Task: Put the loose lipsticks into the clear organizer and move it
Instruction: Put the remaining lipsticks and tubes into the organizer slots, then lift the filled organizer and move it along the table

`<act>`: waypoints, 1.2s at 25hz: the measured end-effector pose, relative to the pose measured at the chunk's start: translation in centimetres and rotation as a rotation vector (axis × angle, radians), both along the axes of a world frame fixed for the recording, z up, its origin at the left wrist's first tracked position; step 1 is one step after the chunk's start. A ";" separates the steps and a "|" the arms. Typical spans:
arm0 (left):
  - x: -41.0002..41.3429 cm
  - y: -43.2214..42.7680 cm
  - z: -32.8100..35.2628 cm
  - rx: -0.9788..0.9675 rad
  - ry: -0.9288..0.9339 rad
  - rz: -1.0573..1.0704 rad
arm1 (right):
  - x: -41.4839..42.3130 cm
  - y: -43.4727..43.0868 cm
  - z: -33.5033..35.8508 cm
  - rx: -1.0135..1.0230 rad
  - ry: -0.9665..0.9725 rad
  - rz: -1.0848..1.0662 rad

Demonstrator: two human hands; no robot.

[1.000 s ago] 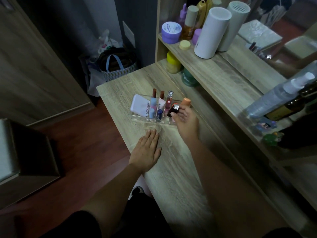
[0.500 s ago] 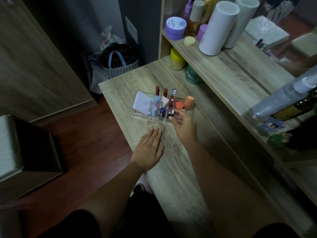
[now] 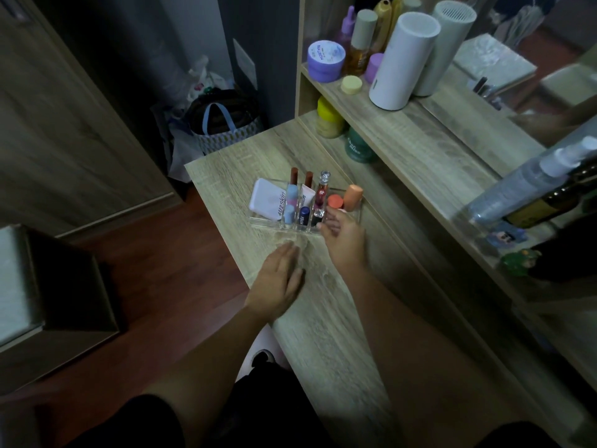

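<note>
The clear organizer [image 3: 258,221] stands on the wooden table [image 3: 339,334] and holds several lipsticks and tubes upright, among them a dark red lipstick [image 3: 317,215], a blue tube [image 3: 303,218] and an orange-capped stick [image 3: 352,197]. A white compact [image 3: 266,200] leans in its left section. My right hand [image 3: 344,239] sits at the organizer's near right corner, fingers loosely spread, holding nothing. My left hand [image 3: 279,282] lies flat on the table just in front of the organizer, palm down.
A shelf [image 3: 420,130] to the right carries a white cylinder [image 3: 402,59], a purple jar [image 3: 325,61], bottles and a spray bottle [image 3: 523,185]. Yellow and green jars [image 3: 329,121] stand under it. A bag [image 3: 223,124] lies on the floor beyond the table.
My right hand set the dark red lipstick into the organizer and let go; it has now drawn back slightly to the near right corner. The left hand stayed flat.
</note>
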State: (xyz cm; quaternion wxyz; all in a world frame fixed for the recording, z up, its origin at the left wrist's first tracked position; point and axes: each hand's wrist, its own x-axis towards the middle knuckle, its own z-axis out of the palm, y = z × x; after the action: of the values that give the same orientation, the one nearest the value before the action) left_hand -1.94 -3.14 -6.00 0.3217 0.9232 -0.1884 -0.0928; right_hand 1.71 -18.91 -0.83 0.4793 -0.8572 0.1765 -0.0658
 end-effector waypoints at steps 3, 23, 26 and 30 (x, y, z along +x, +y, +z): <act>1.2 0.9 1.2 -0.244 -0.023 0.449 | -0.2 -0.2 0.0 -0.008 -0.013 -0.048; 10.5 2.1 2.4 -0.341 0.302 0.589 | -1.6 -2.1 -3.0 -0.176 0.024 -0.181; 10.5 2.1 2.5 -0.353 0.327 0.564 | -1.2 -2.6 -3.7 -0.041 0.175 -0.104; 10.7 2.6 2.6 -0.382 0.351 0.499 | 0.0 -3.0 -4.0 0.006 0.195 -0.082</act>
State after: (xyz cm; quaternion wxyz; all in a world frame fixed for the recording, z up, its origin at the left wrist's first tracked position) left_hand 8.73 -0.57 -3.43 0.5286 0.8341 0.0868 -0.1319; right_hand 1.70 -21.88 -4.82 0.4592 -0.8502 0.2574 -0.0013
